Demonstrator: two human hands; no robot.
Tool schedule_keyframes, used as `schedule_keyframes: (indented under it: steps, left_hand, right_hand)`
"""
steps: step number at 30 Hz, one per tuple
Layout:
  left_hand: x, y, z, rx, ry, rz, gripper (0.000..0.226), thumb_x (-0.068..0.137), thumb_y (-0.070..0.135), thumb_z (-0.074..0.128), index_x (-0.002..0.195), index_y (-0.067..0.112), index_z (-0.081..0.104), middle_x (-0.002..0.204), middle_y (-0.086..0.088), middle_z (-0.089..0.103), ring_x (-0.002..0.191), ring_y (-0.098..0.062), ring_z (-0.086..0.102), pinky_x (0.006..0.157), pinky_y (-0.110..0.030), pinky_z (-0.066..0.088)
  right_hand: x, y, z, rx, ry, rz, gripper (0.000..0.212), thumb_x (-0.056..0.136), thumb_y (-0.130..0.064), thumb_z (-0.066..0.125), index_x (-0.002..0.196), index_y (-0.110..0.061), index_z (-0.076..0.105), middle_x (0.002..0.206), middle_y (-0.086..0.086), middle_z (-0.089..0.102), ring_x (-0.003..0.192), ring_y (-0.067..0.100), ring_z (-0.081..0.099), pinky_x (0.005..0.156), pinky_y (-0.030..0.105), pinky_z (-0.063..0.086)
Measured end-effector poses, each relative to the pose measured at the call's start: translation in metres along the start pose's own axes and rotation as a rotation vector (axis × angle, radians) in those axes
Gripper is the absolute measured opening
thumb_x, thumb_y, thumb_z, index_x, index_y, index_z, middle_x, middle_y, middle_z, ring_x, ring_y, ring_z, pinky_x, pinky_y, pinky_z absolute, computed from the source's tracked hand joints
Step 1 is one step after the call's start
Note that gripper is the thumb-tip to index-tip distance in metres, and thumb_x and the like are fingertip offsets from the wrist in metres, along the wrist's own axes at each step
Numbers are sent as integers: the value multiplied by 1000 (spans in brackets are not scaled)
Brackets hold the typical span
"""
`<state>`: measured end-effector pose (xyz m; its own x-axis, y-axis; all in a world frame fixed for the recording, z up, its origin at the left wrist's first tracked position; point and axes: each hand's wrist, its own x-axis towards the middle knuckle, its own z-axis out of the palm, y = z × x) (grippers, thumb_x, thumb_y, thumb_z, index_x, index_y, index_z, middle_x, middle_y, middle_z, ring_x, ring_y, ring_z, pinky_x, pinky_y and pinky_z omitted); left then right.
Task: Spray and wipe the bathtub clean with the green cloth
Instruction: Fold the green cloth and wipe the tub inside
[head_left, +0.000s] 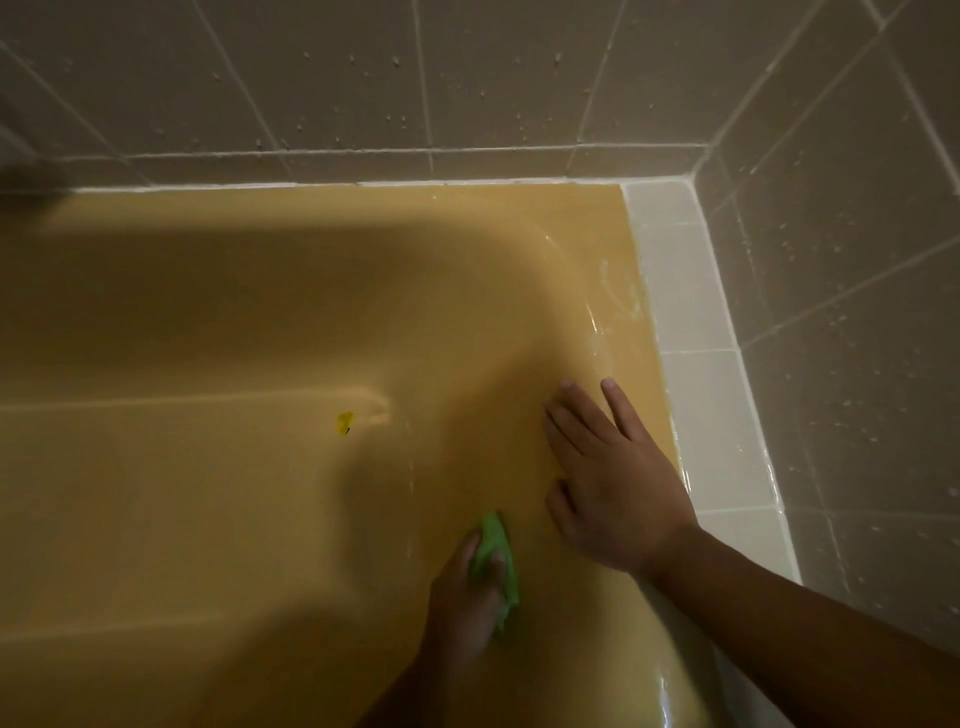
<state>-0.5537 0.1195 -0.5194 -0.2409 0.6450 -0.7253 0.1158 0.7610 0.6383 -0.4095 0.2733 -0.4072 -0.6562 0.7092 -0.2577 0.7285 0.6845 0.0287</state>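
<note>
Down in bathtub (208, 312), left hand (462, 597) fingers curl round green cloth (496, 551); right hand (608, 483) splayed flat.

L hand (457, 597) & R hand (613, 493) both bare, forearms bare too, nails short.

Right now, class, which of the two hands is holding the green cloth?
The left hand, lower in view, grips the green cloth. The right hand rests flat on the bathtub, fingers straight, holding nothing.
</note>
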Motion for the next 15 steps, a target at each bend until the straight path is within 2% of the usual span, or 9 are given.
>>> schedule_keyframes:
  steps: [2, 3, 4, 6, 8, 12, 15]
  left_hand:
    - [33, 4, -1, -58, 32, -68, 37, 102, 35, 64, 138, 24, 64, 113, 2, 72, 83, -9, 68, 71, -22, 59]
    - [59, 17, -1, -79, 66, -60, 35, 103, 30, 63, 136, 22, 66, 112, -2, 72, 86, -15, 68, 70, -21, 59]
    - [86, 34, -2, -71, 91, -14, 35, 102, 32, 62, 135, 23, 66, 115, -3, 72, 92, -19, 69, 75, -23, 59]
    - [134, 76, -10, -70, 125, 88, 43, 93, 45, 59, 131, 27, 68, 122, -3, 72, 107, -26, 69, 93, -40, 59]
    - [166, 98, -16, -131, 161, 167, 55, 85, 50, 55, 133, 27, 66, 125, -4, 72, 113, -28, 68, 98, -48, 57]
    - [145, 73, -1, -258, 153, 217, 59, 93, 45, 59, 150, 31, 54, 149, 2, 59, 129, -21, 60, 109, -40, 50]
    - [83, -7, 17, -266, 121, 51, 55, 101, 40, 64, 153, 34, 49, 150, 10, 52, 127, -14, 57, 107, -32, 48]
  right_hand:
    - [6, -3, -2, -96, -62, -11, 76, 93, -45, 38, 155, 1, 41, 161, 17, 41, 158, 33, 16, 127, 58, 3]
    - [10, -5, -3, -157, -104, -28, 79, 96, -47, 33, 158, 1, 33, 165, 19, 33, 159, 35, 10, 126, 60, -1]
    - [14, -8, -3, -225, -152, -50, 79, 99, -48, 28, 161, 1, 24, 168, 21, 23, 159, 38, 2, 124, 61, -4]
    - [24, -14, -1, -340, -208, -92, 78, 103, -49, 20, 162, 2, 10, 170, 24, 7, 158, 41, -6, 122, 64, -9]
    - [38, -19, 4, -444, -233, -132, 76, 106, -48, 17, 161, 3, 3, 170, 26, 2, 158, 43, -6, 122, 65, -9]
    - [70, -24, 19, -559, -320, -177, 76, 107, -48, 17, 161, 1, -4, 170, 27, -2, 158, 44, -3, 123, 65, -7]
    - [83, -26, 28, -581, -338, -145, 75, 108, -46, 16, 160, 4, -3, 170, 27, -5, 158, 42, -4, 124, 63, -7]
